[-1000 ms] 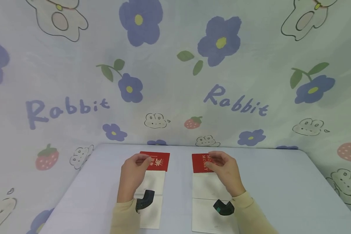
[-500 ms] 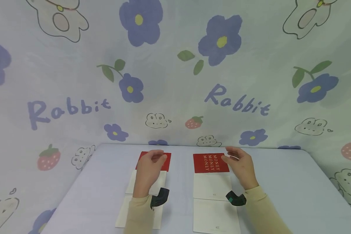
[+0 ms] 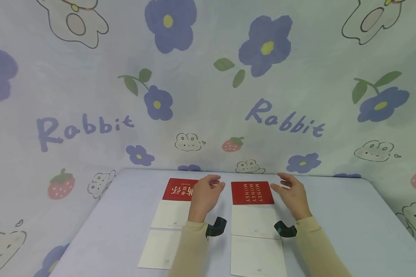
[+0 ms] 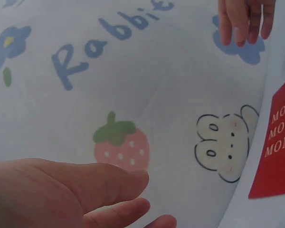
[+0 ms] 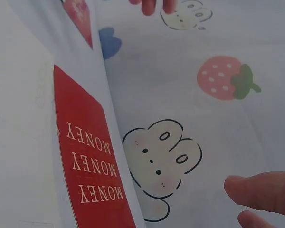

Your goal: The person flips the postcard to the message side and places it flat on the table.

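The left hand (image 3: 205, 198) and right hand (image 3: 293, 197), thumbs parted from fingers, flank a red MONEY card (image 3: 252, 193); a Chinese-lettered red card (image 3: 180, 190) lies left of both, partly hidden.

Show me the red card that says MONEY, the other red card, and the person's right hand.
Red MONEY card (image 3: 252, 193): head view, middle of its lettered face.
Other red card (image 3: 178, 189): head view, middle of its uncovered part.
Right hand (image 3: 294, 195): head view, middle of the visible hand.
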The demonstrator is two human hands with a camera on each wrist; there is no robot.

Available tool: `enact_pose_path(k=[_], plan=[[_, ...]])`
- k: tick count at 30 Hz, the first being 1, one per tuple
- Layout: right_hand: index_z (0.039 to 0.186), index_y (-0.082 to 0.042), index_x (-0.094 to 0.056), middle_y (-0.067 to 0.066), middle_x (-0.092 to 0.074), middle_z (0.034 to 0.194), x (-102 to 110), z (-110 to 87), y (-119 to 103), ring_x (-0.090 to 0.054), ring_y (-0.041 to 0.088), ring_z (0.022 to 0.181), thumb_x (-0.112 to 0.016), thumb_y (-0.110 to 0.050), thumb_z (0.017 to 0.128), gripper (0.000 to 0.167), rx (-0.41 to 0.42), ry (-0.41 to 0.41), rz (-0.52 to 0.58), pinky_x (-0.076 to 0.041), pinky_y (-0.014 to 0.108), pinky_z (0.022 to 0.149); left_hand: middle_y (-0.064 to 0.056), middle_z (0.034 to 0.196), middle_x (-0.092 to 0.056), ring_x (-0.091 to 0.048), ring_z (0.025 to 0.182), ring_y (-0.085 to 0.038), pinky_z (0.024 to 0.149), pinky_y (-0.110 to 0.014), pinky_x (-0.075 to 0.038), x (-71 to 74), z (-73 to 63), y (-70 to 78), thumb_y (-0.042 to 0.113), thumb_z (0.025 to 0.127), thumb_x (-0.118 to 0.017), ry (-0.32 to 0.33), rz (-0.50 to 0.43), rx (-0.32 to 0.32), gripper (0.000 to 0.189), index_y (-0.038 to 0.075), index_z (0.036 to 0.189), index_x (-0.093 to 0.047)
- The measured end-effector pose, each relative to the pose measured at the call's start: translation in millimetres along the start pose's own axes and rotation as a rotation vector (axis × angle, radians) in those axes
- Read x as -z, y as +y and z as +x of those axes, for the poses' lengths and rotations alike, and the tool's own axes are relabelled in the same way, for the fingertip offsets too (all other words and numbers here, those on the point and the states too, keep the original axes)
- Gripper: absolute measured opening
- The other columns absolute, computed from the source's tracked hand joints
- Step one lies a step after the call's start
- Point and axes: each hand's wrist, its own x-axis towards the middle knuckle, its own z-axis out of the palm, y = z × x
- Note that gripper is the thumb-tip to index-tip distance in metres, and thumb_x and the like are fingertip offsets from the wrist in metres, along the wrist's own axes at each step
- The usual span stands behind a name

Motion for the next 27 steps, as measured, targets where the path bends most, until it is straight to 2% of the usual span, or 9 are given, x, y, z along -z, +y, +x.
enact_pose_path(k=[4,11,17,27], plan=[[0.144,-0.004,-0.049,0.022,-0.048,0.147,-5,4.0,2,-0.046,0.039,0.133,-0.07,-0.021,0.093,0.058,-0.033,-0.01,-0.036,-0.048,0.059,0.099,-0.009,0.121,-0.069,-0.063,0.111,-0.029,0.086,-0.045,-0.058,-10.7,5.7,-3.2,0.026,0.095,-0.069,-0.024,0.008,0.018,0.037,0.01,0.129,-0.067],[0.15,-0.002,-0.041,0.025,-0.042,0.151,-7,11.7,5,-0.038,0.042,0.138,-0.069,-0.023,0.094,0.066,-0.084,-0.097,-0.03,-0.036,0.062,0.109,-0.013,0.131,-0.065,-0.06,0.121,-0.034,0.093,-0.056,-0.053,-26.2,12.4,-3.5,0.027,0.095,-0.069,-0.074,0.024,0.004,0.044,0.01,0.134,-0.063],[0.153,-0.001,-0.036,0.027,-0.037,0.153,-10,18.8,8,-0.036,0.046,0.139,-0.067,-0.023,0.095,0.069,-0.124,-0.148,-0.084,-0.035,0.063,0.109,-0.016,0.134,-0.062,-0.059,0.122,-0.037,0.094,-0.057,-0.051,-37.1,18.2,-4.1,0.027,0.094,-0.069,-0.125,0.028,0.007,0.048,0.008,0.137,-0.06],[0.152,0.001,-0.034,0.03,-0.033,0.154,-11,25.7,20,-0.035,0.048,0.139,-0.067,-0.023,0.094,0.07,-0.094,-0.167,-0.205,-0.036,0.062,0.108,-0.016,0.139,-0.058,-0.057,0.123,-0.037,0.096,-0.057,-0.051,-49.2,21.5,-8.8,0.029,0.094,-0.069,-0.163,0.05,0.067,0.052,0.009,0.141,-0.057]])
